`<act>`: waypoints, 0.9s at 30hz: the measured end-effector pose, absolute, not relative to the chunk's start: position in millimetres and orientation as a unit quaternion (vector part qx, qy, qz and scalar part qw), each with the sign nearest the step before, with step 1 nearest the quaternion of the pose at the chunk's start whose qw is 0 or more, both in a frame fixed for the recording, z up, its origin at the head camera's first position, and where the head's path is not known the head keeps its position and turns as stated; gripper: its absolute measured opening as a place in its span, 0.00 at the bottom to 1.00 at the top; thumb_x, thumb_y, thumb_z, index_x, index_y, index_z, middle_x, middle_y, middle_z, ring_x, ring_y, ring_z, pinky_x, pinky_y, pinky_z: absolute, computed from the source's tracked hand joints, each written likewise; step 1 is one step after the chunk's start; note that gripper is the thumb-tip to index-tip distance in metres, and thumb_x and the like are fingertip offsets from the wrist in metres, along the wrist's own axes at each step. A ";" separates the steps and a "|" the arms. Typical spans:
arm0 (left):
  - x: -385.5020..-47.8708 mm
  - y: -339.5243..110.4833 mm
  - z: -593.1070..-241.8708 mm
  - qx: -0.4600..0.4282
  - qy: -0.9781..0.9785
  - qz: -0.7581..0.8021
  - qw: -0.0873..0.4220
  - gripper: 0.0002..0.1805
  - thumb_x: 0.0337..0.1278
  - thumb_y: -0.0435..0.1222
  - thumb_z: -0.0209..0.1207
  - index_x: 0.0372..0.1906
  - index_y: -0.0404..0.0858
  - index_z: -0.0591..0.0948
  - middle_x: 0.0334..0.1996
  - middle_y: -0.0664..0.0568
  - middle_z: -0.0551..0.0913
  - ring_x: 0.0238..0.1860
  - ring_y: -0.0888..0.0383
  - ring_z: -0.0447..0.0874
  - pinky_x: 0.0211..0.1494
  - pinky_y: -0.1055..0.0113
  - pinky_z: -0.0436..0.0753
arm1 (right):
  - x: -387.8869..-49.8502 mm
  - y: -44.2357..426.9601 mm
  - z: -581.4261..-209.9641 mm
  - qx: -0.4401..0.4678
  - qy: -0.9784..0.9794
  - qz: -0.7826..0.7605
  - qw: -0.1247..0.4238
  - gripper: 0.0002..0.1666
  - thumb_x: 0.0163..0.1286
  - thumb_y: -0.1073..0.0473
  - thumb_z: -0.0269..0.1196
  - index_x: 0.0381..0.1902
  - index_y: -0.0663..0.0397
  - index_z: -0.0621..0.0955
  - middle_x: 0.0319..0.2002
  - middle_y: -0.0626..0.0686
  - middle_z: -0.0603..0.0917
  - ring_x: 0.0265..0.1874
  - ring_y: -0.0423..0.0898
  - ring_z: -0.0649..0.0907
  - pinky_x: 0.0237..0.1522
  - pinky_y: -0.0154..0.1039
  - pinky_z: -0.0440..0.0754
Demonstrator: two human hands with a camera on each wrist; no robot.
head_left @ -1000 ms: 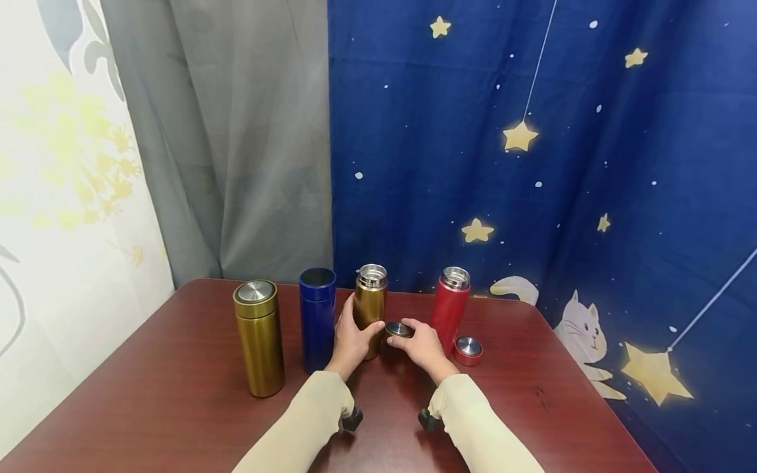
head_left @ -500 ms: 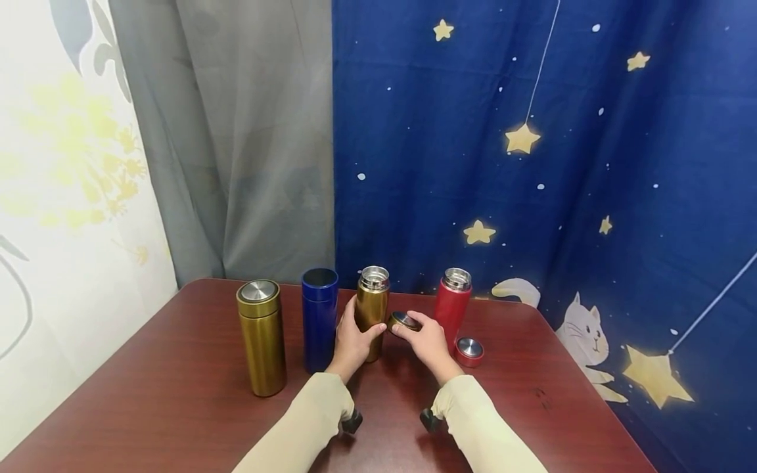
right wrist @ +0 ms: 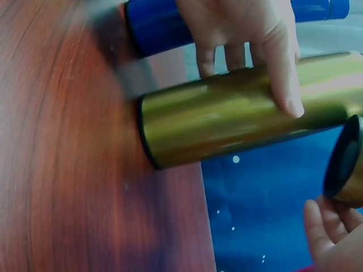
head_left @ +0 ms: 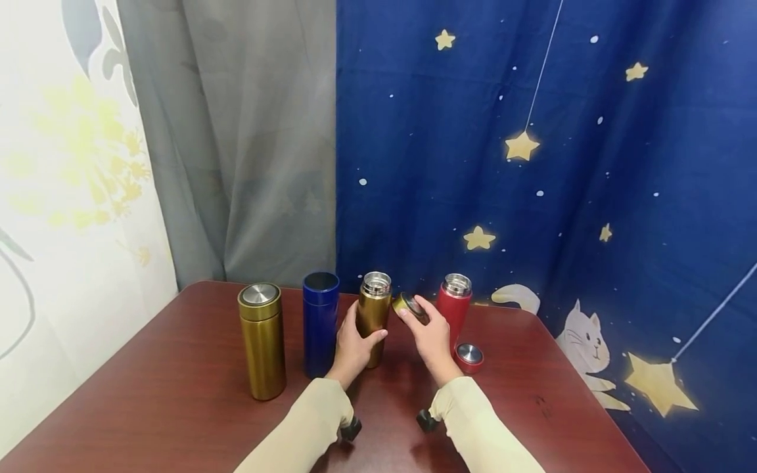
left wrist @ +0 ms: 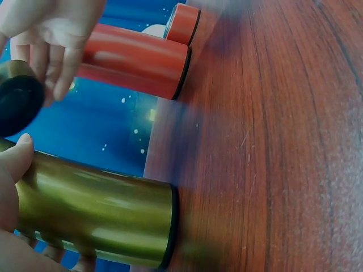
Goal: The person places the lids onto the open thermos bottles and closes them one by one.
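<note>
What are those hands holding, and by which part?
The left hand grips the open gold bottle round its body; the right hand holds a gold lid by its edge.

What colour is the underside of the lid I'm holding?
The lid is black underneath, clearest in the left wrist view.

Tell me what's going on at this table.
A person's left grip holds the open gold bottle upright, while the right grip holds a gold lid, tilted, up beside it. The red bottle also stands open, with the red lid next to it on the table. To the left, the blue bottle and the larger-looking gold bottle stand with their lids on.
</note>
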State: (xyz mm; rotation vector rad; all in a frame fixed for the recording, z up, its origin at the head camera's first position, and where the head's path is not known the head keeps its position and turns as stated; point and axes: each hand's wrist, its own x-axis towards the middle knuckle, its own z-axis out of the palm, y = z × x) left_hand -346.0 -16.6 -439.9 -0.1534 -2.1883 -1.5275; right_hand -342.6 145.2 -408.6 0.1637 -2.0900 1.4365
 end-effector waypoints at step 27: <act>-337.5 -13.0 -437.2 -0.074 -0.802 -0.558 0.200 0.47 0.46 0.41 0.74 0.72 0.42 0.63 0.61 0.43 0.75 0.58 0.44 0.75 0.63 0.45 0.70 | -308.8 117.9 -352.9 0.146 -0.692 0.604 0.366 0.27 0.65 0.65 0.66 0.60 0.70 0.75 0.54 0.66 0.80 0.51 0.60 0.81 0.53 0.36 0.78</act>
